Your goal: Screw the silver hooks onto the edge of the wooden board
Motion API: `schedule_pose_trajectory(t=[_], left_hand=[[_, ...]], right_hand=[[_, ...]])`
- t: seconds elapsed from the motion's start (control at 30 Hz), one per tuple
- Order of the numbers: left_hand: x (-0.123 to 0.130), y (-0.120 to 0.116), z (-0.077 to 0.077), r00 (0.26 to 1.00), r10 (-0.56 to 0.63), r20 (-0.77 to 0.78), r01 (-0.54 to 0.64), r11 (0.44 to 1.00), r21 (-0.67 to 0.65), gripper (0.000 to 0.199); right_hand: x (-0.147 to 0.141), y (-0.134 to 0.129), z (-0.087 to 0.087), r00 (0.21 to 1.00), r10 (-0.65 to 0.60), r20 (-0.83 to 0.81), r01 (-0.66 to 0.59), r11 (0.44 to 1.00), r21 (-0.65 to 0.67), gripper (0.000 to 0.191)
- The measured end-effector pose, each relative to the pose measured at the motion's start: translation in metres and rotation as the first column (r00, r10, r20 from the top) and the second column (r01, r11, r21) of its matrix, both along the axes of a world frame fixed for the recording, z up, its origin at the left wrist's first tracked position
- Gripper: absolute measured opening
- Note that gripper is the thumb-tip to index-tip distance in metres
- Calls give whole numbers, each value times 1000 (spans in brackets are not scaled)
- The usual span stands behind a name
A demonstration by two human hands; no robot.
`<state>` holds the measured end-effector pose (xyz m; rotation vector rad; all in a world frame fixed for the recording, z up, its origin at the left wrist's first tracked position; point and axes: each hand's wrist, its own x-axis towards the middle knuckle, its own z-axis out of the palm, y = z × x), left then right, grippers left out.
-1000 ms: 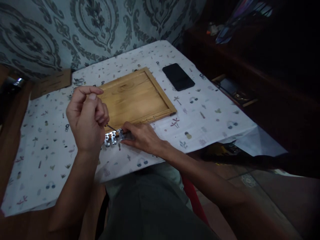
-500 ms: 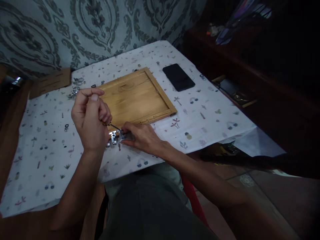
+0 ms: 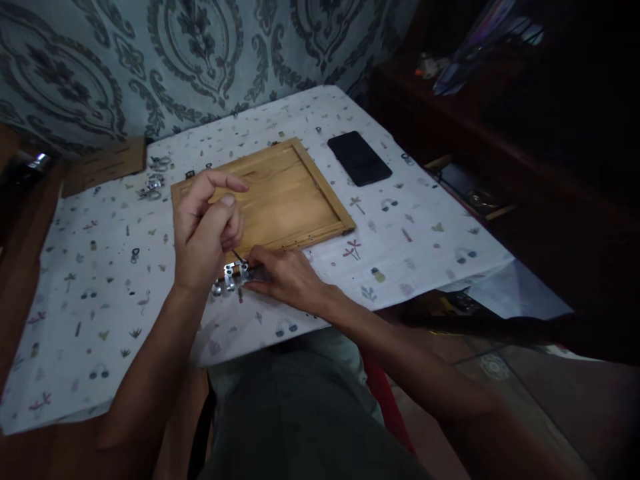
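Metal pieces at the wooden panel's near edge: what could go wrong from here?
The thin tool in the left hand reaches close to the right hand, so a slip might jab it. The metal pieces are small; one knocked loose could roll toward the near edge of the patterned cloth. The wooden panel rests on that cloth and might shift under pressure.

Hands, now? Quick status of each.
Left hand: fingers curled, index loosely crooked, apparently around a thin tool; grip mostly hidden.
Right hand: thumb and finger pinching a metal bracket.
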<state>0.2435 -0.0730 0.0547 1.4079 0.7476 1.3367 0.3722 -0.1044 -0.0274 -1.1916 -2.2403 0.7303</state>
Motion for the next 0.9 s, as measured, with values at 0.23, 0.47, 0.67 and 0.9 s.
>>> schedule_pose_trajectory(t=[0.23, 0.47, 0.67, 0.9], left_hand=[[0, -1, -3, 990, -87, -115, 87, 996, 3, 7], [1, -7, -3, 975, 137, -175, -131, 990, 45, 17], [6, -11, -5, 979, 204, -22, -203, 979, 29, 16], [5, -6, -6, 987, 158, -10, -157, 987, 39, 18]], right_hand=[[1, 0, -5, 1000, 8, -18, -8, 999, 31, 31], [1, 0, -1, 1000, 6, 14, -6, 1000, 9, 31], [1, 0, -1, 1000, 5, 25, -5, 1000, 7, 31], [1, 1, 0, 1000, 9, -13, -9, 1000, -13, 31]])
